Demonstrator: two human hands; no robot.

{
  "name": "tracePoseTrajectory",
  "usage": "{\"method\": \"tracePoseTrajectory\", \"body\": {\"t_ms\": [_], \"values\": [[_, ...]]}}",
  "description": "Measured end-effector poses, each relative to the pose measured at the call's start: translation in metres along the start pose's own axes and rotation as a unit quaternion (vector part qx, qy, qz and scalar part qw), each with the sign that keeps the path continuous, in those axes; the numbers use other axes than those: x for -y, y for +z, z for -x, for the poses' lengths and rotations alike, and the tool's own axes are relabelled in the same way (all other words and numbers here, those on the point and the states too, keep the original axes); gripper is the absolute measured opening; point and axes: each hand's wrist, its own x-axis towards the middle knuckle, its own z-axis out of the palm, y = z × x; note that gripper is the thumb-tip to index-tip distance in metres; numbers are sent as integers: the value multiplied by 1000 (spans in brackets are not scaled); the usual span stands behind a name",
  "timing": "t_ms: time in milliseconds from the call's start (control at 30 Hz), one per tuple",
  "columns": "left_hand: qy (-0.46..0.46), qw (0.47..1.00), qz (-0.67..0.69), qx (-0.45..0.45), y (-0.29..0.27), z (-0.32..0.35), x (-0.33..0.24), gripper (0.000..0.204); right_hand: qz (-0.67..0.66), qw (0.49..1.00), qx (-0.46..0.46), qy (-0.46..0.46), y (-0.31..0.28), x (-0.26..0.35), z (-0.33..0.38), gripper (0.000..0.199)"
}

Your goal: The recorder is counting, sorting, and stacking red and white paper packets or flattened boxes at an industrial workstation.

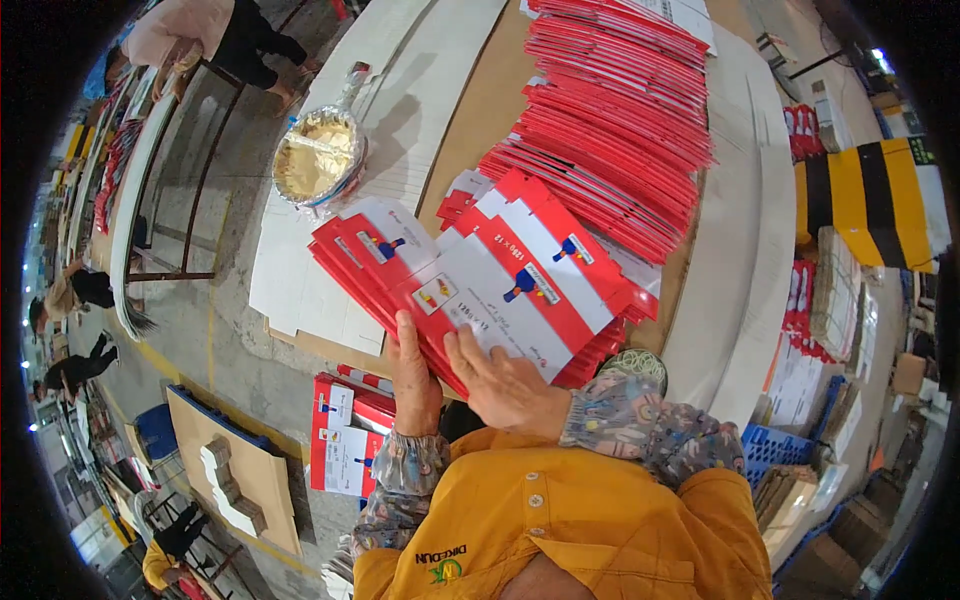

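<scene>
A fanned stack of flat red-and-white printed cartons [500, 275] lies in front of me, partly over the near edge of the table. My left hand [415, 385] grips the stack's near-left edge, its thumb side upright against the side of the cartons. My right hand [508, 390] rests on the top carton's printed face, fingers slightly bent and apart; its thumb is hidden. A long row of red-edged flat cartons [620, 120] leans in a line beyond the stack. Left of it stands a foil- or plastic-lined bowl [320, 155] of pale yellow paste, with a brush [322, 146] lying across it.
Cardboard sheets [310, 270] cover the table. Below its left edge are more red-and-white cartons [345, 430] and a board-topped pallet [235, 470]. A blue plastic crate [775, 452] and a yellow-black striped panel [868, 205] are at right. Other people work at the far left.
</scene>
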Motion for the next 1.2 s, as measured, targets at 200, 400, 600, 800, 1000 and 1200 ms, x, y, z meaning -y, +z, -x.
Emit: {"method": "tracePoseTrajectory", "body": {"t_ms": [200,400,600,800,1000,1200], "values": [[-26,999,-1,-46,-21,-11,0,41,-172,984,11,-40,-8,-34,-5,45],[-35,997,44,-51,-45,-14,-17,44,148,944,-250,155,-87,-232,-17,45],[-62,993,77,-67,-80,-6,-13,40,-101,974,-63,191,-86,-319,-31,47],[-32,996,81,-10,-57,-5,-16,48,-61,975,30,210,-100,-373,-5,38],[-14,995,92,21,-64,9,-25,56,-112,973,67,192,-91,-372,-17,40],[-15,996,86,31,-63,0,-23,59,-112,973,46,199,-101,-380,-15,37]]}}
